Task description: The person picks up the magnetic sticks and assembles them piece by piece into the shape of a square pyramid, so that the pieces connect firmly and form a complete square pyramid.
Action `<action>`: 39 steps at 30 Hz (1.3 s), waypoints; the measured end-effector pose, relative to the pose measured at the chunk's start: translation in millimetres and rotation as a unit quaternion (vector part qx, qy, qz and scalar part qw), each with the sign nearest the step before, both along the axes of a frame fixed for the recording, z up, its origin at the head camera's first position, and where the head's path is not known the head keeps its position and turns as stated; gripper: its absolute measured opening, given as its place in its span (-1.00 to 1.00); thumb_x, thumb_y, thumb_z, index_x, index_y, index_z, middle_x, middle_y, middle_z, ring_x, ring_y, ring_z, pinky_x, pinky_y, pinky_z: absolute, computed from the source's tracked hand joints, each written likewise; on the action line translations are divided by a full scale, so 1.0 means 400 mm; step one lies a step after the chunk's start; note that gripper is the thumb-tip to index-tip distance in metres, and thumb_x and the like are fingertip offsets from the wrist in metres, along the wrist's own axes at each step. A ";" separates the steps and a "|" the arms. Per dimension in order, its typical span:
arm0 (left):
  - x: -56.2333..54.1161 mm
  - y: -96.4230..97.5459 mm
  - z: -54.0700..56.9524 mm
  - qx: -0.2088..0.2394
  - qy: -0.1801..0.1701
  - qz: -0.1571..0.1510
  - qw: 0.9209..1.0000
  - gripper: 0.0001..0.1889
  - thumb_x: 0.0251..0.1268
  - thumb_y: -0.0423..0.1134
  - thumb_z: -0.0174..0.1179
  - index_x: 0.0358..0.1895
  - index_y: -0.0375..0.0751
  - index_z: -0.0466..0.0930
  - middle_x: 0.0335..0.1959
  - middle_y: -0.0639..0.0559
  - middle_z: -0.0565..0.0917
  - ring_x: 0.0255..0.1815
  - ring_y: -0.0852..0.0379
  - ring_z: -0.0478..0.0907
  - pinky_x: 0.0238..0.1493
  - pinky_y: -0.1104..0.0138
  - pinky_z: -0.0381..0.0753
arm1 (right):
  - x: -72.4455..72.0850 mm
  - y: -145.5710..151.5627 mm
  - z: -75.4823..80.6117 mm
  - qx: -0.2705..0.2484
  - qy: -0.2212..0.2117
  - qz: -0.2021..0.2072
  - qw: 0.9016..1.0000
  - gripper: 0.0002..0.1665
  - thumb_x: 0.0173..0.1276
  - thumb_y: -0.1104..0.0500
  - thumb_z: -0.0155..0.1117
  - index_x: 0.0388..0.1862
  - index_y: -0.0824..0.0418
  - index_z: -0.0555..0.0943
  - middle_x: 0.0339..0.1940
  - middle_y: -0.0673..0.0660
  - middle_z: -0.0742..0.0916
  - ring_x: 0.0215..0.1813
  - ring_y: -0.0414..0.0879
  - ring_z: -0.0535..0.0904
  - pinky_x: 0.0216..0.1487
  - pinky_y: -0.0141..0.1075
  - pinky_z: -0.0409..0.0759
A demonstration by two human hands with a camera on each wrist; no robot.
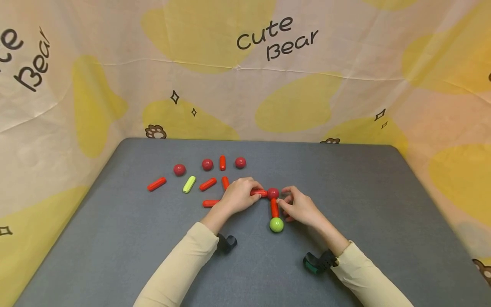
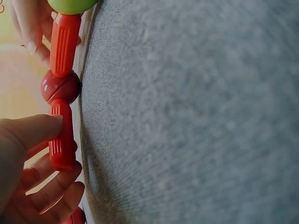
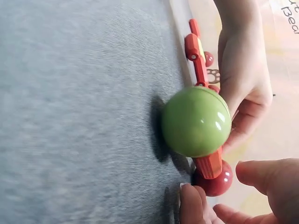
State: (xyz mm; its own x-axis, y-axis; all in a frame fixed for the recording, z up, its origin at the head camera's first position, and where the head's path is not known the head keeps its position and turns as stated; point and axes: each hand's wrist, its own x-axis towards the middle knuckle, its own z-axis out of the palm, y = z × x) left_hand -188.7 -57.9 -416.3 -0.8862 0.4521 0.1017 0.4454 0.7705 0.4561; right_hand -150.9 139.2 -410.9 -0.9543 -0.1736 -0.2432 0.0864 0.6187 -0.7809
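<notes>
My left hand pinches a short red rod between thumb and fingers. One end of that rod meets a dark red ball. From the same ball a second red rod runs toward the near side, ending at a green ball. To the right of these pieces is my right hand, its thumb and fingers spread apart beside the red ball and second rod. In the right wrist view the green ball hides part of the second rod, and the right fingers hold nothing.
On the grey table, left of the joined pieces, lie several loose red rods, a yellow-green rod and three dark red balls. My left hand partly covers some rods. A printed cloth stands behind the table.
</notes>
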 end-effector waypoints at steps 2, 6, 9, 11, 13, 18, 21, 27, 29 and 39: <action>-0.002 -0.001 0.001 -0.001 0.000 0.000 1.000 -0.82 0.13 -0.23 0.24 -0.18 -0.08 0.69 -0.30 0.08 0.63 -0.30 0.13 0.54 -0.22 0.28 0.53 | -0.009 -0.004 0.001 -0.010 -0.006 -0.001 1.000 -0.45 0.28 0.11 0.18 0.18 0.31 0.31 -0.30 0.15 0.66 -0.54 -0.13 0.60 -0.51 -0.29 0.61; -0.003 -0.002 0.003 -0.004 0.005 -0.004 1.000 -0.83 0.13 -0.22 0.24 -0.20 -0.07 0.69 -0.31 0.08 0.63 -0.32 0.13 0.53 -0.25 0.28 0.52 | -0.027 -0.013 -0.002 -0.028 -0.021 0.002 0.999 -0.41 0.29 0.13 0.19 0.23 0.29 0.28 -0.23 0.18 0.66 -0.50 -0.14 0.62 -0.50 -0.28 0.62; -0.004 -0.002 0.003 -0.003 0.006 -0.006 1.000 -0.83 0.13 -0.21 0.24 -0.21 -0.07 0.69 -0.32 0.08 0.62 -0.35 0.13 0.52 -0.29 0.29 0.51 | -0.037 -0.020 -0.002 -0.032 -0.029 0.003 0.999 -0.41 0.29 0.15 0.19 0.25 0.28 0.28 -0.24 0.19 0.65 -0.50 -0.15 0.63 -0.51 -0.28 0.61; -0.005 -0.001 0.002 -0.004 0.006 -0.007 1.000 -0.84 0.13 -0.21 0.24 -0.21 -0.07 0.69 -0.33 0.08 0.62 -0.37 0.14 0.51 -0.30 0.30 0.50 | -0.041 -0.022 -0.003 -0.029 -0.031 -0.001 0.999 -0.42 0.28 0.15 0.20 0.24 0.28 0.30 -0.27 0.19 0.64 -0.51 -0.15 0.63 -0.52 -0.29 0.61; -0.006 -0.001 0.001 -0.004 0.006 -0.007 1.000 -0.84 0.13 -0.21 0.24 -0.21 -0.08 0.69 -0.33 0.08 0.61 -0.38 0.14 0.50 -0.31 0.30 0.49 | -0.045 -0.023 -0.005 -0.024 -0.033 -0.002 0.999 -0.43 0.28 0.14 0.20 0.22 0.28 0.31 -0.29 0.19 0.63 -0.53 -0.15 0.62 -0.53 -0.29 0.61; -0.007 -0.002 0.000 -0.006 0.006 -0.010 1.000 -0.83 0.13 -0.23 0.23 -0.21 -0.08 0.69 -0.32 0.08 0.62 -0.38 0.14 0.50 -0.31 0.30 0.50 | -0.053 -0.028 -0.011 -0.008 -0.034 -0.001 0.999 -0.48 0.27 0.14 0.22 0.16 0.30 0.36 -0.32 0.19 0.60 -0.55 -0.17 0.60 -0.54 -0.31 0.60; -0.009 -0.004 0.002 -0.011 0.004 -0.014 1.000 -0.83 0.13 -0.22 0.23 -0.20 -0.08 0.69 -0.31 0.08 0.62 -0.37 0.14 0.50 -0.30 0.30 0.50 | -0.056 -0.029 -0.013 -0.007 -0.039 -0.001 0.999 -0.52 0.26 0.15 0.23 0.12 0.30 0.40 -0.34 0.18 0.60 -0.56 -0.18 0.60 -0.53 -0.31 0.60; -0.021 -0.017 0.022 -0.016 -0.002 -0.015 1.000 -0.82 0.13 -0.21 0.24 -0.19 -0.06 0.68 -0.28 0.10 0.63 -0.29 0.17 0.55 -0.25 0.30 0.53 | -0.056 -0.029 -0.009 -0.014 -0.044 0.001 0.999 -0.53 0.26 0.14 0.23 0.11 0.28 0.41 -0.35 0.18 0.59 -0.57 -0.17 0.59 -0.53 -0.30 0.60; -0.029 -0.024 0.033 -0.013 0.000 -0.004 1.000 -0.83 0.13 -0.21 0.24 -0.19 -0.05 0.67 -0.28 0.11 0.63 -0.27 0.17 0.56 -0.26 0.29 0.53 | -0.055 -0.027 -0.006 -0.014 -0.043 0.003 0.999 -0.53 0.26 0.14 0.23 0.11 0.28 0.41 -0.37 0.17 0.60 -0.57 -0.17 0.59 -0.52 -0.30 0.60; -0.080 -0.068 0.069 0.023 0.034 0.075 0.996 -0.83 0.11 -0.23 0.24 -0.21 -0.08 0.67 -0.25 0.05 0.62 -0.22 0.11 0.56 -0.22 0.22 0.54 | -0.055 -0.022 -0.008 -0.024 -0.047 0.007 0.999 -0.53 0.28 0.16 0.21 0.12 0.29 0.39 -0.42 0.17 0.63 -0.58 -0.16 0.59 -0.51 -0.29 0.61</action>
State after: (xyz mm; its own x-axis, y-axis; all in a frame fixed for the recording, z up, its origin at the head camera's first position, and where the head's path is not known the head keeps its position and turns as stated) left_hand -220.8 -84.9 -388.7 -0.9337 0.3081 0.1824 0.3580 0.8094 0.4655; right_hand -172.9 130.3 -414.2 -0.9251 -0.2014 -0.3219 0.1514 0.5818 -0.7991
